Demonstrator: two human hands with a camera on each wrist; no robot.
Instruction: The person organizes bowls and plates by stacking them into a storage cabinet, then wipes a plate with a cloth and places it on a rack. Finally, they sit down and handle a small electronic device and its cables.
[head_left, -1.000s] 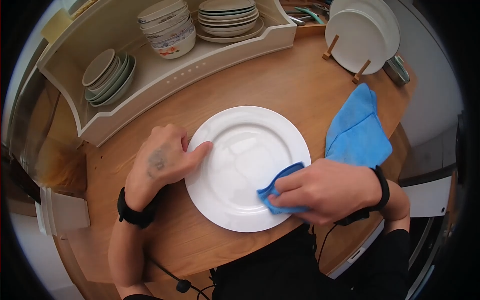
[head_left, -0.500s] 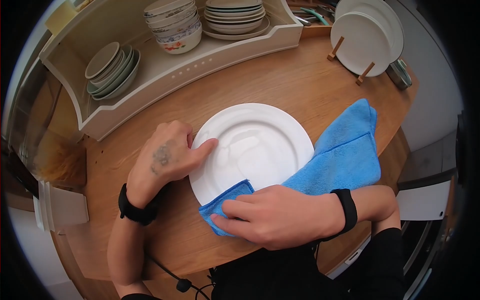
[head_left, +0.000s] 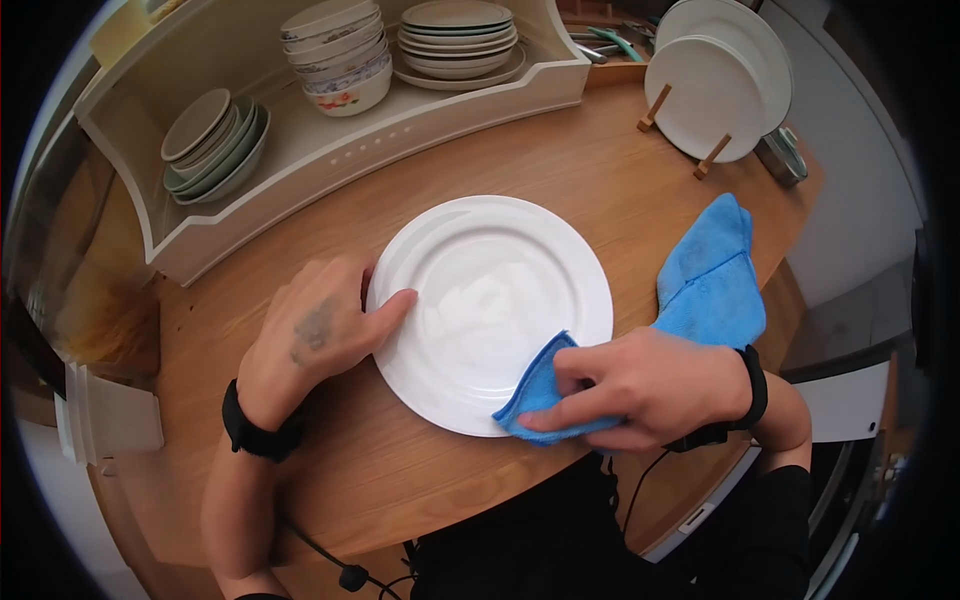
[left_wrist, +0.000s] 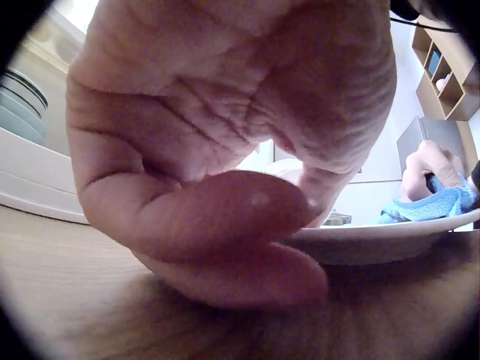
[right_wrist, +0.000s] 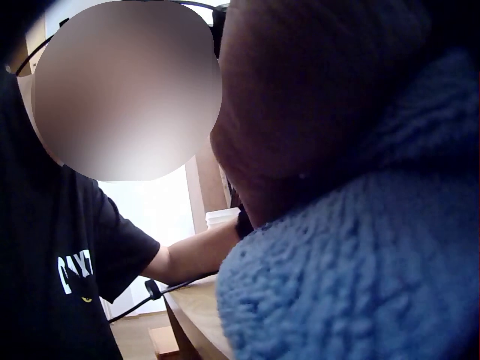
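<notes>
A white plate [head_left: 480, 285] with a wide rim lies on the wooden table in the head view. My left hand [head_left: 318, 328] grips its left edge, thumb over the rim; in the left wrist view the curled fingers [left_wrist: 217, 217] are low against the table beside the plate [left_wrist: 367, 244]. At the plate's lower right, my right hand [head_left: 655, 385] holds a bunched blue microfibre cloth [head_left: 545, 395] against the rim. The cloth's loose end spreads over the table beyond that hand. Close up in the right wrist view, the cloth [right_wrist: 337, 262] fills the lower right.
A cream rack [head_left: 350, 150] at the back holds stacked bowls [head_left: 345, 90] and plates [head_left: 460, 50]. More white plates [head_left: 705, 95] stand in a wooden holder at the back right, near a glass container [head_left: 783, 157]. White plastic tubs [head_left: 115, 415] sit at the left edge.
My right hand swept the cloth left along the plate's near rim, then back to the lower right. My left hand stays at the left edge.
</notes>
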